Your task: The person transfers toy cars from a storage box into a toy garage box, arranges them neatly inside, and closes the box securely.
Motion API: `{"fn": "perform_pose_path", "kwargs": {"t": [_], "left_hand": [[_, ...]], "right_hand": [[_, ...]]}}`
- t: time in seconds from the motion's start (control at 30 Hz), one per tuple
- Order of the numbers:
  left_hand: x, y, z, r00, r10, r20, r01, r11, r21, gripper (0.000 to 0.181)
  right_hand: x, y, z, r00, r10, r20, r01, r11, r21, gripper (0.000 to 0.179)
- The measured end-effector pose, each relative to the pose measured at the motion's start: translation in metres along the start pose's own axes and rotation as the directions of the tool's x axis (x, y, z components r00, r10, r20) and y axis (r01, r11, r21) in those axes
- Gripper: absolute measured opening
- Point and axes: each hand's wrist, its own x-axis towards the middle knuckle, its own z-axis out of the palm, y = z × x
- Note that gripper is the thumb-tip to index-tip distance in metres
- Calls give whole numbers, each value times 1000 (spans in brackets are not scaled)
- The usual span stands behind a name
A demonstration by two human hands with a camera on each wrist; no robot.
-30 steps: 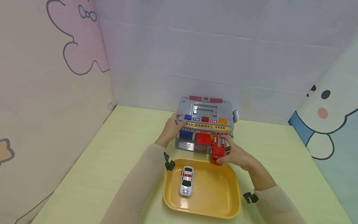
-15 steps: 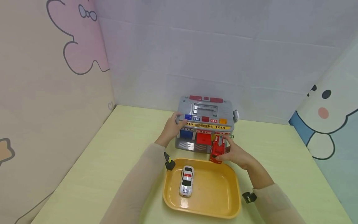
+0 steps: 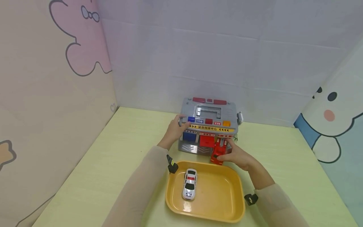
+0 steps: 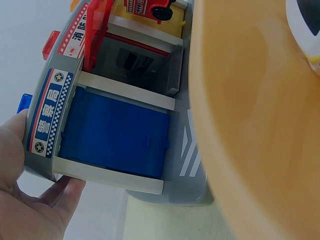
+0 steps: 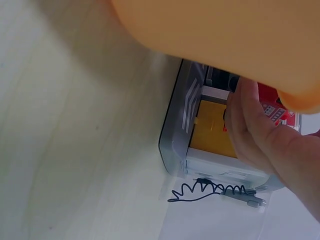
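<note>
A grey toy rescue station (image 3: 187,108) stands at the back of the table. My left hand (image 3: 173,131) grips its left end, thumb on the top edge and fingers round the side. A red toy fire truck (image 3: 218,153) is held in my right hand (image 3: 239,157), tilted before the station's right bay, thumb near its front end. In the right wrist view that bay's yellow door (image 5: 210,127) is down, and the hand hides part of the truck. The blue door (image 4: 115,132) is down too; the red door (image 4: 95,35) in the middle sticks out, raised.
A yellow tray (image 3: 207,217) lies in front of the station, with a white toy police car (image 3: 189,184) in its left part. A coiled black cord (image 5: 205,187) hangs at the station's right side. Fabric walls stand behind and at both sides.
My right hand and the fire truck have shifted slightly left and closer to the station. The left hand keeps its place on the station.
</note>
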Motion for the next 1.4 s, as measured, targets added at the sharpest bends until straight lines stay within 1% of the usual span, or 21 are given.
{"fn": "perform_pose_path", "kwargs": {"t": [0.4,0.53,0.7,0.87,1.07,1.27,1.4], "left_hand": [[1,-2,0,1000,15,-2,-15,1000,-9,51],[1,-2,1,1000,15,-5,-15,1000,0,51],[1,-2,1,1000,5,-2,-5,1000,-3,52],[1,-2,1,1000,13,-1,-13,1000,-10,52],[1,-1,0,1000,21,-1,-21,1000,-1,52],[0,-1,-1,1000,29,-2,-29,1000,-4,51],[0,-1,-1,1000,24,4,-24,1000,-5,51]], "right_hand": [[4,3,5,1000,12,-7,-13,1000,-25,97],[5,3,7,1000,5,-15,-6,999,-40,97],[6,4,9,1000,-4,-3,4,999,-40,99],[10,7,11,1000,-4,-4,4,998,-68,100],[16,8,16,1000,-23,-5,22,996,-91,100],[19,7,19,998,-55,23,57,992,-116,102],[22,10,21,998,-57,40,61,993,-104,103]]}}
